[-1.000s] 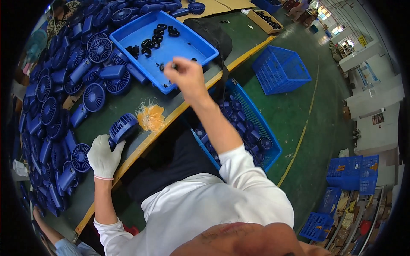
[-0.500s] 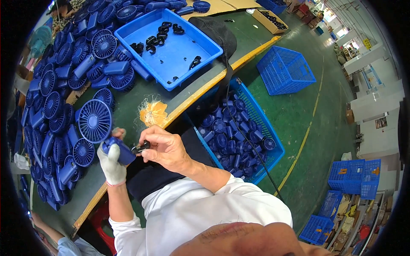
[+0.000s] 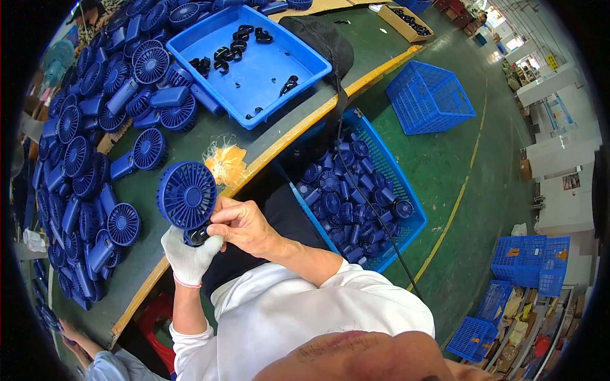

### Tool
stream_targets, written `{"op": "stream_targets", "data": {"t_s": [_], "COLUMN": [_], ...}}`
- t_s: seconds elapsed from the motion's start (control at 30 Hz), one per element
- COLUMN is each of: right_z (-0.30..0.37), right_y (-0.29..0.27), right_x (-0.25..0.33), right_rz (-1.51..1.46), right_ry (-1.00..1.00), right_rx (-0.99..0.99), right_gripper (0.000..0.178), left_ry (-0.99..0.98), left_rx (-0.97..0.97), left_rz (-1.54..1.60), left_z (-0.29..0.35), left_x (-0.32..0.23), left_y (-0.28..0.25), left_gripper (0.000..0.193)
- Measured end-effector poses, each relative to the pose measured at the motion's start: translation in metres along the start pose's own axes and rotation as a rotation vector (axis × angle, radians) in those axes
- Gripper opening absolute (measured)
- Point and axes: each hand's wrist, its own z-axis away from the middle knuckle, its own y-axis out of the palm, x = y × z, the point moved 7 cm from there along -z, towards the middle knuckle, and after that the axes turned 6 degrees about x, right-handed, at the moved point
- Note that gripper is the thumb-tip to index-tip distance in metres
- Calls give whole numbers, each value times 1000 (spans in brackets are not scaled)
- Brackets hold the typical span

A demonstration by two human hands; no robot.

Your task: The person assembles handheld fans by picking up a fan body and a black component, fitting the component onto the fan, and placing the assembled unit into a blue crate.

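My left hand, in a white glove, is closed around the handle of a dark blue handheld fan. The fan's round grille points up and away from me. At the handle's end sits a small glossy black plastic piece. My bare right hand pinches this piece against the handle with thumb and fingers; whether it is seated there I cannot tell. More blue fans lie heaped on the table to the left. Beyond my hands, a shallow blue tray holds several black pieces.
Right of my lap, a blue crate is loaded with fans. A second blue crate stands on the floor. An orange-yellow scrap lies near the yellow table edge. A dark cord crosses the crate. A co-worker's arm shows lower left.
The fan has turned and come right, its grille lower and nearer me. My right hand has brought the black piece from beside the handle onto its end.
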Motion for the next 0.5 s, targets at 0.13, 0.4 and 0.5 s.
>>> {"op": "stream_targets", "data": {"t_s": [0.13, 0.4, 0.5], "right_z": [3, 9, 17], "right_y": [-15, -29, -33], "right_x": [-3, -19, -48], "right_rz": [-30, 190, 83], "right_ry": [-7, -37, 296], "right_rx": [21, -72, -131], "right_gripper": [26, 34, 43], "left_ry": [-32, -202, -381], "left_rx": [12, 67, 186], "left_rz": [-25, 245, 531], "left_z": [-4, 10, 19], "left_x": [20, 39, 58], "left_y": [2, 20, 45], "left_gripper": [14, 29, 55]}}
